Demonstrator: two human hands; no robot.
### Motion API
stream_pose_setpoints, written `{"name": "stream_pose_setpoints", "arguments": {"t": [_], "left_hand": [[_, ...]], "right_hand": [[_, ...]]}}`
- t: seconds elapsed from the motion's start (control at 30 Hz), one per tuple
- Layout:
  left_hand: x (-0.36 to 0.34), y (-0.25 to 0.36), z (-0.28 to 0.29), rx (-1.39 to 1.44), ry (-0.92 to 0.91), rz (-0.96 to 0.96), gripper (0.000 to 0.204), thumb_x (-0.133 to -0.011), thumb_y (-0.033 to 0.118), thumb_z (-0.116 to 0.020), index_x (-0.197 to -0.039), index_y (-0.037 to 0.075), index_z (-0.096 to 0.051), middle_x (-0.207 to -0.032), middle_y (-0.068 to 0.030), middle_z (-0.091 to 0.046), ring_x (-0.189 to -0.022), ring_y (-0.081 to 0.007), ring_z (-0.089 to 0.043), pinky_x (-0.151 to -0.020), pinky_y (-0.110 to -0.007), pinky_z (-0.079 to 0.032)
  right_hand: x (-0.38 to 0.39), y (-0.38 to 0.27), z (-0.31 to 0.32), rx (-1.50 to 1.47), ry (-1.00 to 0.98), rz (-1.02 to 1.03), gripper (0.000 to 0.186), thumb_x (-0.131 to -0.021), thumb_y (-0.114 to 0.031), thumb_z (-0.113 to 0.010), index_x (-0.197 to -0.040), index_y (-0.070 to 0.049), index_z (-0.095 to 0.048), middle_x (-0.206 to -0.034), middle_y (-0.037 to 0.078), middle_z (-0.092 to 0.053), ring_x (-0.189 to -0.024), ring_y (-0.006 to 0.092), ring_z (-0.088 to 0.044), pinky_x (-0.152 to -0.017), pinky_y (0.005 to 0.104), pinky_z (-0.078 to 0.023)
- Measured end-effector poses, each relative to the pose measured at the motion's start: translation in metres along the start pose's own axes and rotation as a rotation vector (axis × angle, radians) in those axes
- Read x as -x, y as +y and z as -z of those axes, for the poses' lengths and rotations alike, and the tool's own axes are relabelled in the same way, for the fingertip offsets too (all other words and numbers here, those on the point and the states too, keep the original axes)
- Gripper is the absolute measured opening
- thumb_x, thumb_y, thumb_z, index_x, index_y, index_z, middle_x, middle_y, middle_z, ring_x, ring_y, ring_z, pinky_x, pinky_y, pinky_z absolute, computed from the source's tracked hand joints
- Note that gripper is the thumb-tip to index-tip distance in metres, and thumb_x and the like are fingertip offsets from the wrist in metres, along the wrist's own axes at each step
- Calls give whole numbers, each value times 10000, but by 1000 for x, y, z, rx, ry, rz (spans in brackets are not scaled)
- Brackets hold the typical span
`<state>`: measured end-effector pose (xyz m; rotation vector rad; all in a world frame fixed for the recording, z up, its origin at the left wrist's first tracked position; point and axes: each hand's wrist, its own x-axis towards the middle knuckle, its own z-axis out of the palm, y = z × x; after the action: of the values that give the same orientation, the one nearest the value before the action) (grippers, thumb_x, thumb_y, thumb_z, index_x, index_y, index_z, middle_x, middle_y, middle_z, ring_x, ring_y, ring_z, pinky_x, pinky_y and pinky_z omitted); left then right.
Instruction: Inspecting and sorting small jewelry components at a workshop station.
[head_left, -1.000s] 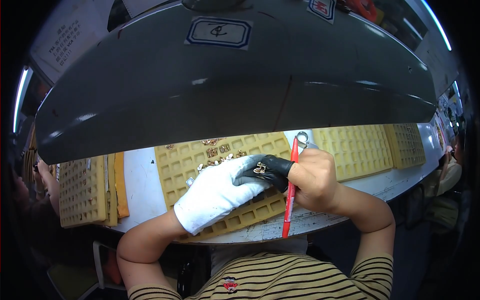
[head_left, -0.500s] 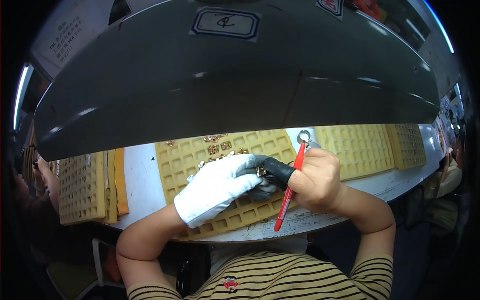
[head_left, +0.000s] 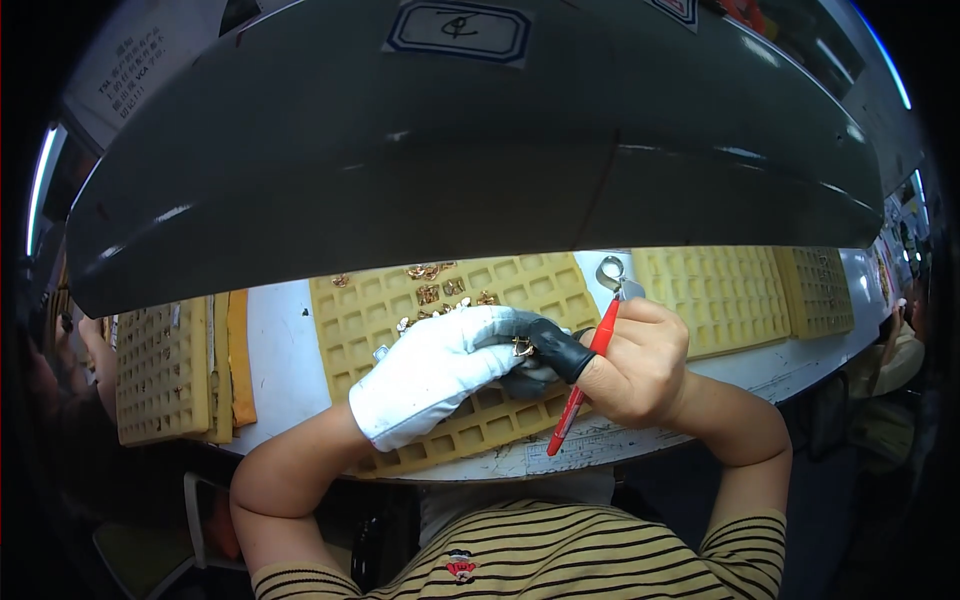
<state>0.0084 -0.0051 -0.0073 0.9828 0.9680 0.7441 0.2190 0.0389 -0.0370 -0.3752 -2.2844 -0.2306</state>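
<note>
The left hand (head_left: 428,368), in a white glove with dark fingertips, is bent inward with its thumb and fingers pinched together on a small gold-coloured piece (head_left: 522,347). The right hand (head_left: 645,362) meets it there, its black-covered fingertips drawn close to the piece; how far they press on it is partly hidden. That same hand also grips a red pen (head_left: 570,412), which slants across its thumb side — lower end toward the person. The piece is held above a yellow tray (head_left: 346,345) of square pockets, near the tray's middle, and more gold-coloured pieces (head_left: 428,294) lie in the rows beyond the gloved hand. The tray rests on a white desk (head_left: 285,350). A round metal ring (head_left: 610,268) sits just beyond the right hand, between this tray and a paler tray (head_left: 705,290). Farther left stands a stack of trays (head_left: 158,375), with an orange-yellow slab (head_left: 243,365) along its right side. A broad dark hood (head_left: 470,190) — bearing a blue-bordered label (head_left: 458,30) — spans the view above the hands.
</note>
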Motion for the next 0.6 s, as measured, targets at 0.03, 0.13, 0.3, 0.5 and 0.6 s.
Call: {"name": "stream_pose_setpoints", "arguments": {"t": [0.03, 0.13, 0.3, 0.5, 0.6], "left_hand": [[-1, -1, 0, -21, 12, 1, 258, -954, 116, -579, -1182, 3, -619, -1082, -64, -668, -971, -131, -622, -872, -275, -503], [-1, 0, 1, -75, 24, 7, 258, -949, 124, -590, -1177, 6, -623, -1070, -60, -671, -960, -124, -621, -865, -271, -503], [-1, -1, 2, -122, 20, -28, 257, -946, 128, -596, -1172, 9, -626, -1051, -48, -673, -947, -110, -616, -855, -262, -501], [-3, -2, 6, -411, -7, -94, 280, -972, 165, -506, -1198, 52, -625, -1087, -70, -662, -983, -153, -634, -876, -280, -508], [-3, -3, 7, -489, 14, -120, 297, -961, 237, -520, -1183, 77, -638, -1043, -74, -661, -916, -170, -637, -822, -283, -511]], "right_hand": [[0, 0, 1, 11, -20, 19, 121, -611, -117, -631, -640, -140, -516, -504, -29, -360, -428, 122, -414, -436, 259, -315], [1, 1, 1, 11, -29, 52, 130, -605, -127, -635, -629, -149, -509, -503, -32, -368, -430, 118, -414, -442, 250, -310], [-1, -1, -2, 61, 1, 87, 151, -594, -128, -630, -610, -149, -481, -509, -33, -391, -434, 109, -417, -449, 244, -297], [-1, -2, -1, 67, 5, 96, 152, -581, -122, -621, -607, -148, -473, -509, -32, -386, -432, 112, -409, -448, 246, -295], [1, -2, -4, 79, 22, 92, 146, -587, -122, -622, -615, -147, -481, -510, -30, -389, -433, 112, -417, -446, 248, -296]]}}
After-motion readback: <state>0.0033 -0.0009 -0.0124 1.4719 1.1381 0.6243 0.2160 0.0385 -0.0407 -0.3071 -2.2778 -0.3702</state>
